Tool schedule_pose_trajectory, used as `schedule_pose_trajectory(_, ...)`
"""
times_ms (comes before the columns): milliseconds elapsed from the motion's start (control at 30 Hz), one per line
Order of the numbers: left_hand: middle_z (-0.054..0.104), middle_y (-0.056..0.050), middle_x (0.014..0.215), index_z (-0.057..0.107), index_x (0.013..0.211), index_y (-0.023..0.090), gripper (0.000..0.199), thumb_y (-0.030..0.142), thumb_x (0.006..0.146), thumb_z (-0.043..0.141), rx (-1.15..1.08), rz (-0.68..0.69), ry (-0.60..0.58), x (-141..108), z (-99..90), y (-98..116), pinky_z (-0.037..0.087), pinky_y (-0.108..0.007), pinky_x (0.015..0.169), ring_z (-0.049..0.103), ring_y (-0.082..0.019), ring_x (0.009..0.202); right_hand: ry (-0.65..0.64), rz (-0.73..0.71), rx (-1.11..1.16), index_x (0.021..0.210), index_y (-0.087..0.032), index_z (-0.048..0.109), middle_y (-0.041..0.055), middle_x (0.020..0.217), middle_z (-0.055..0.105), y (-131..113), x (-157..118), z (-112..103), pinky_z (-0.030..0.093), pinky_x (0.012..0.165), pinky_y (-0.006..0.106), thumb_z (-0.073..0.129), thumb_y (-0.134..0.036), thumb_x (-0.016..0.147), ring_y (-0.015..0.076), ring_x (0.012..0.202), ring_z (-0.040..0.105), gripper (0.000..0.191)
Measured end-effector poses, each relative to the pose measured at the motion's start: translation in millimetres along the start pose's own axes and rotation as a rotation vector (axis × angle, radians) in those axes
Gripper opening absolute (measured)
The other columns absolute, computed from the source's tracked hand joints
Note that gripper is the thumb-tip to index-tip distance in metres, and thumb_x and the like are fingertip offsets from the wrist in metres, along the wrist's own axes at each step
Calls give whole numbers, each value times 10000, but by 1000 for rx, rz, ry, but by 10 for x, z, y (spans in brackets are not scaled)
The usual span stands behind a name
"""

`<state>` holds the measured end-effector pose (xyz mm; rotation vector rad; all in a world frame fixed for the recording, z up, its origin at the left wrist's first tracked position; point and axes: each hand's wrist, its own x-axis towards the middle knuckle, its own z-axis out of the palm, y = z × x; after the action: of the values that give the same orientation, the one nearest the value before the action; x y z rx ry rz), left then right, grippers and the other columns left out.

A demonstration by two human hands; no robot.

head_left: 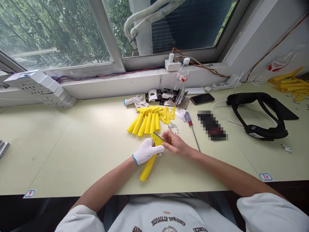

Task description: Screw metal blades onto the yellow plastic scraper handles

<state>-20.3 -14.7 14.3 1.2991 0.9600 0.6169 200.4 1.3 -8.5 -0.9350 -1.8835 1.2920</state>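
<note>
My left hand (pixel 147 151), in a white knitted glove with a blue cuff, is closed around a yellow plastic scraper (pixel 148 169). Its hollow handle points down toward me, and a dark blade strip runs along the upper edge of its head. Bare, my right hand (pixel 175 143) pinches the right end of that head at the blade; the fingertips are partly hidden. Just beyond lie several yellow scraper handles (pixel 142 124) side by side, small yellow head plates (pixel 166 114), a scatter of small screws (pixel 172 127) and flat metal blades (pixel 182 114).
A screwdriver (pixel 191 127) lies right of the screws. Behind are a spare white glove (pixel 136 101), black boxes (pixel 154 95), a water bottle (pixel 182 75) and a phone (pixel 202 98). A black headset (pixel 259 116) and an earbud (pixel 286 148) sit at right.
</note>
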Motion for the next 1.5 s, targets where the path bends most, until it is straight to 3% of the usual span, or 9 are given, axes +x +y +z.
schedule_pose_trajectory(133, 719, -41, 707, 757, 898, 128, 346, 472, 902, 793, -55, -23, 11, -1, 9, -17, 557, -293, 659, 663, -160, 614, -84, 36, 164, 1192, -253, 559, -1, 953, 617, 2, 23, -48, 511, 701, 300, 690, -571, 1031, 164, 793, 591, 379)
schedule_pose_trajectory(233, 770, -76, 796, 785, 931, 117, 378, 486, 863, 832, -139, -24, 26, -3, 6, -38, 584, -313, 667, 686, -170, 624, -101, -5, 175, 1165, -219, 641, 48, 999, 679, 0, 70, -187, 545, 756, 336, 561, -639, 1082, 198, 865, 652, 436)
schedule_pose_trajectory(367, 770, -92, 768, 800, 911, 97, 405, 494, 845, 850, -223, -31, -7, -18, -27, -54, 568, -305, 640, 677, -168, 592, 104, -69, -319, 1015, -207, 708, 72, 925, 720, 83, 151, -478, 518, 762, 373, 493, -453, 1130, 227, 835, 655, 347)
schedule_pose_trajectory(500, 777, -100, 814, 781, 889, 102, 384, 476, 832, 846, -326, -24, 1, -48, -65, -30, 564, -309, 620, 688, -174, 579, 243, -135, -859, 1057, -202, 760, 122, 1035, 745, 268, 206, -698, 524, 855, 423, 517, -256, 1096, 294, 1020, 683, 252)
schedule_pose_trajectory(700, 739, -75, 734, 754, 840, 120, 339, 452, 833, 821, -313, -39, 55, -102, -155, 69, 558, -302, 621, 683, -181, 588, 137, -226, -1034, 1191, -243, 807, 119, 1073, 713, 389, 235, -731, 515, 866, 437, 543, -220, 1101, 287, 1018, 645, 280)
schedule_pose_trajectory(967, 609, -25, 577, 617, 618, 185, 314, 373, 848, 719, -187, -15, 56, -202, -295, 224, 502, -299, 613, 569, -141, 532, 135, -233, -978, 1077, -238, 822, 123, 1066, 738, 386, 244, -708, 502, 867, 454, 560, -243, 1105, 298, 1023, 654, 263)
schedule_pose_trajectory(1200, 559, 26, 616, 644, 760, 202, 58, 252, 786, 656, 193, 28, 85, -339, -292, 475, 406, -265, 536, 496, -125, 538, 126, -211, -956, 1018, -212, 785, 113, 1035, 736, 374, 253, -701, 511, 891, 443, 550, -214, 1103, 289, 1033, 667, 250)
schedule_pose_trajectory(1367, 655, -12, 712, 730, 868, 232, 77, 243, 810, 681, 706, 320, 138, -335, -195, 293, 409, -293, 614, 552, -155, 611, 126, -187, -1013, 986, -200, 753, 124, 1005, 727, 385, 271, -670, 490, 856, 441, 530, -203, 1105, 298, 996, 656, 253)
schedule_pose_trajectory(1500, 597, -19, 624, 663, 792, 244, 77, 297, 794, 719, 987, 347, 157, -296, -133, 118, 336, -307, 589, 499, -169, 545, 130, -161, -1053, 999, -178, 713, 146, 1009, 711, 380, 283, -652, 461, 844, 440, 504, -202, 1109, 312, 991, 641, 237)
